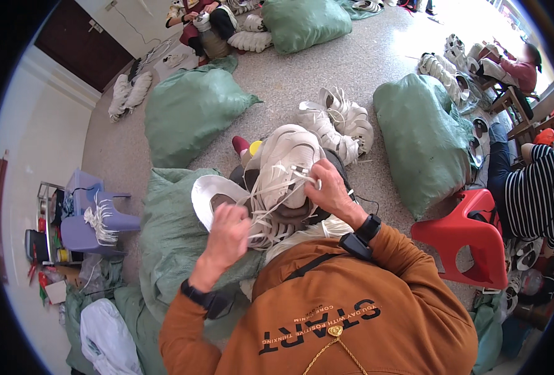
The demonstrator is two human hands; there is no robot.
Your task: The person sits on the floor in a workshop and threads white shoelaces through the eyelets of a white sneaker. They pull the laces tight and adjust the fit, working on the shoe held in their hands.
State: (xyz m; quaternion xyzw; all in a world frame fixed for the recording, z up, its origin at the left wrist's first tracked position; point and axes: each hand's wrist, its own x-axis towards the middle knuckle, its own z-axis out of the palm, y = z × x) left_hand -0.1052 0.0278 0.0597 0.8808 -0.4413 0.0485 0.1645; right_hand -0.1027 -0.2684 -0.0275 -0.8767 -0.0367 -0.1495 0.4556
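Observation:
A stack of white shoe uppers rests on my lap, with white laces hanging loose from it. My right hand pinches a white shoelace at the lacing of the top upper. To the left, my left hand is curled and slightly blurred, with a strand of lace running from the upper to its fingers. Right behind that hand sits a white shoe piece with its opening facing up. Below the stack, more white laces and uppers are partly hidden by my hands and sweater.
Bulging green sacks stand at the left and right. More laced white uppers lie on the floor ahead. A purple stool holding laces stands left, a red stool right. Other people sit farther off and at the right.

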